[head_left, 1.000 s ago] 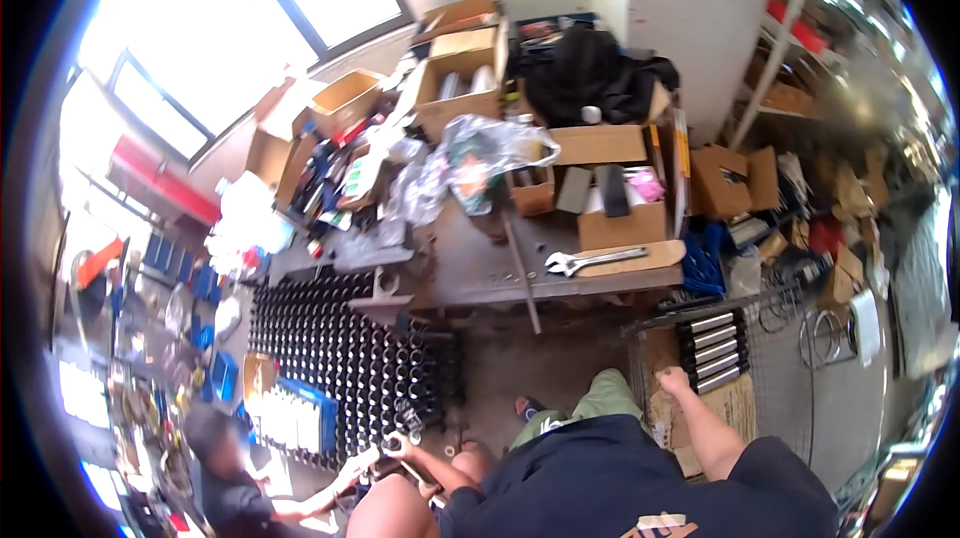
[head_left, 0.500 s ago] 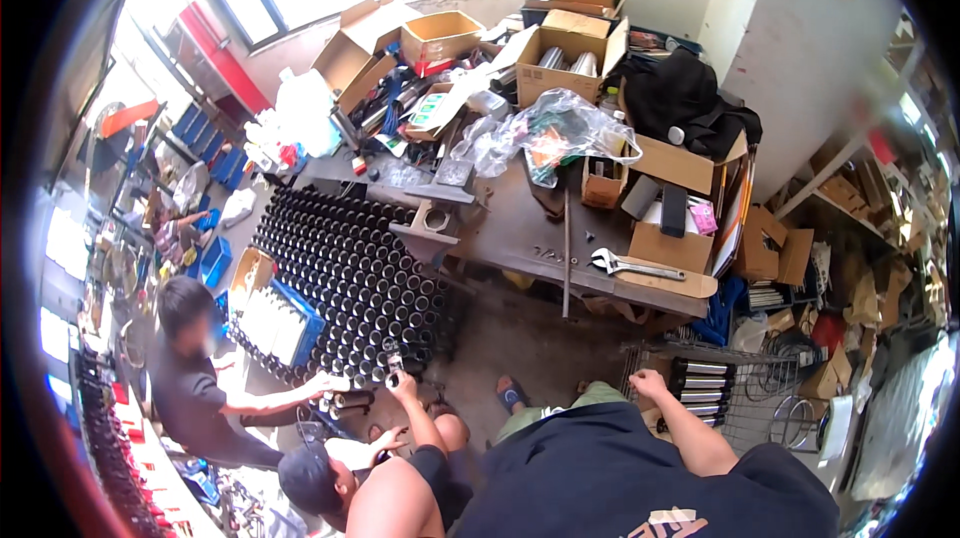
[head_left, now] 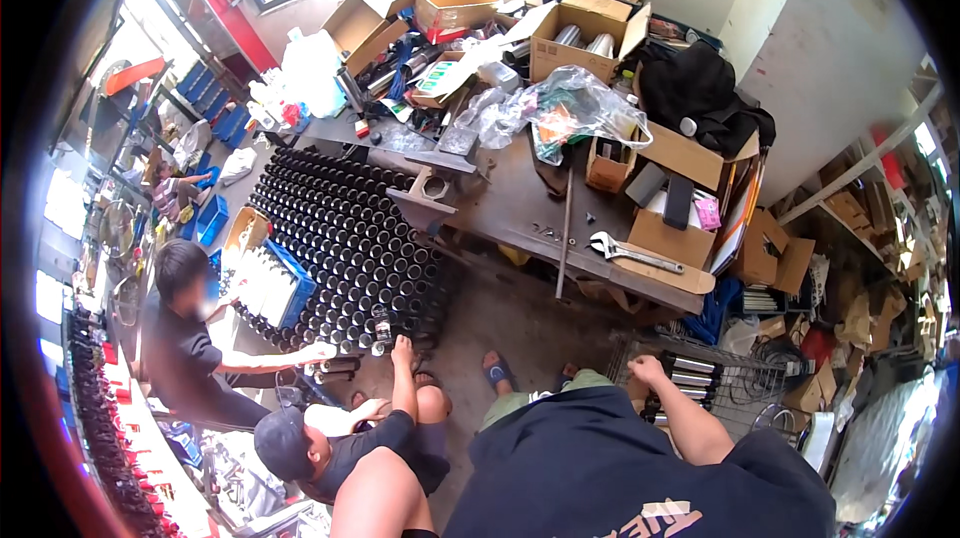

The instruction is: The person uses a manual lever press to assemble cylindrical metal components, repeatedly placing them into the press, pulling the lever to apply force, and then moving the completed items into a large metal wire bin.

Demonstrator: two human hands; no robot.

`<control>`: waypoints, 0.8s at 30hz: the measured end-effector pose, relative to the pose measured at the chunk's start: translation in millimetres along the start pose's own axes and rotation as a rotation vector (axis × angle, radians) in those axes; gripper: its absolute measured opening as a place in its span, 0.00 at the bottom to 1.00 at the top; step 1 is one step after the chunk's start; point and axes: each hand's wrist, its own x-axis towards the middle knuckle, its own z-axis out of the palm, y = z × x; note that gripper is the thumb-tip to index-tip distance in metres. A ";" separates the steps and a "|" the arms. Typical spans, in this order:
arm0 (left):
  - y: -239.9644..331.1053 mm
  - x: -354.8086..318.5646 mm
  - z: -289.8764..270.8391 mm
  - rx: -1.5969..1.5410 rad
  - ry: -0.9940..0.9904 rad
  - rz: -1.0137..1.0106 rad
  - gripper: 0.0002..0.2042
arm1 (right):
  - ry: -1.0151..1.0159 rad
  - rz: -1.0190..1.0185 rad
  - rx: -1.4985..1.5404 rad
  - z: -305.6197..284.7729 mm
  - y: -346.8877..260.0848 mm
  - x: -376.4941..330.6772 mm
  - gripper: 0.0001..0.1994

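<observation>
My right hand [head_left: 648, 370] is closed, its fingers curled at the near left part of a wire basket [head_left: 745, 400]. Whether it grips the rim or something small cannot be made out. Black tubes with silver ends [head_left: 690, 378] lie in the basket, just right of that hand. My left arm [head_left: 375, 498] comes in bent at the lower edge, and its hand is out of sight. To the left, a seated co-worker in a cap has a hand [head_left: 403, 350] beside a black-and-silver tube [head_left: 381, 330] at the front of a large array of upright black tubes [head_left: 335, 238].
Another co-worker [head_left: 180, 348] leans over the array from the left, beside a blue crate [head_left: 296, 288]. Ahead stands a metal workbench [head_left: 500, 208] with an adjustable wrench [head_left: 635, 253], a long rod [head_left: 566, 228], plastic bags and cardboard boxes. Crowded shelves [head_left: 850, 198] line the right.
The view has shifted slightly. The seated co-worker's tube went from being held up to the array's front edge. The other co-worker's far arm now reaches toward the crate. My right hand stays by the basket.
</observation>
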 end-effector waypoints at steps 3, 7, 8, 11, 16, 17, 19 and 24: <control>0.2 0.5 3.7 -0.013 -0.004 0.000 0.09 | 0.015 -0.035 0.116 4.2 -22.2 3.8 0.16; 2.2 1.5 7.4 -0.005 -0.023 -0.013 0.09 | -0.019 -0.080 0.147 15.6 -37.9 0.9 0.16; 1.3 1.7 7.5 -0.008 -0.026 -0.015 0.08 | -0.022 -0.088 0.134 17.6 -34.1 2.7 0.16; -9.5 -2.6 14.4 -0.034 -0.016 -0.013 0.08 | -0.041 -0.038 0.101 19.6 -5.8 8.2 0.16; -15.7 -6.3 18.5 -0.016 -0.025 -0.025 0.08 | -0.061 0.040 -0.072 9.4 11.6 -14.8 0.16; -7.7 -0.5 14.2 0.017 -0.033 -0.033 0.08 | -0.055 0.053 -0.101 14.1 18.0 -10.0 0.17; -8.0 -0.1 13.3 0.032 -0.032 -0.037 0.07 | -0.077 0.111 0.013 14.4 39.4 3.2 0.16; -24.8 -13.9 23.5 0.036 -0.024 -0.049 0.07 | -0.057 0.138 0.144 -1.5 29.6 -1.6 0.16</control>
